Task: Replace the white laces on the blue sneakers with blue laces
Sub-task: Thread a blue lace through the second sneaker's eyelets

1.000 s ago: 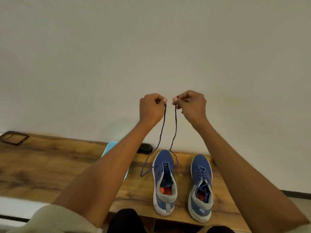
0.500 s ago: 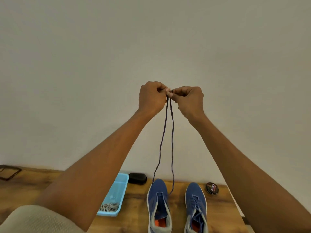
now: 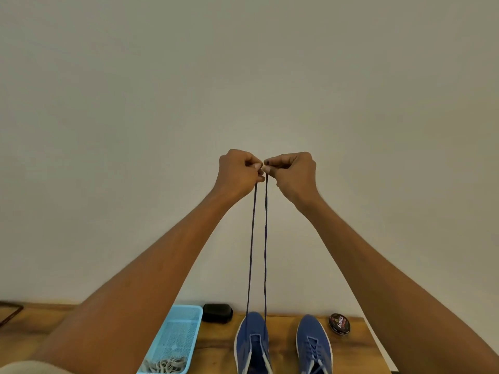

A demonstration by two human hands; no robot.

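Two blue sneakers stand side by side on the wooden table (image 3: 216, 354). The left sneaker (image 3: 252, 344) has a blue lace (image 3: 252, 238) threaded through its front; both strands run taut and nearly straight up to my raised hands. My left hand (image 3: 239, 174) pinches the end of one strand, and my right hand (image 3: 293, 174) pinches the other, knuckles almost touching in front of the wall. The right sneaker (image 3: 314, 344) is laced in blue. Both shoes' heels are cut off by the bottom edge.
A light blue plastic basket (image 3: 186, 314) left of the shoes holds white laces (image 3: 164, 365). A small black case (image 3: 217, 313) sits against the wall behind it. A round shoe-polish tin (image 3: 339, 323) lies near the table's right edge. A dark frame (image 3: 10, 313) lies far left.
Both hands have risen with the lace ends and come closer together, pulling the slack strands straight and taut. The view has tilted up, so less of the table shows.
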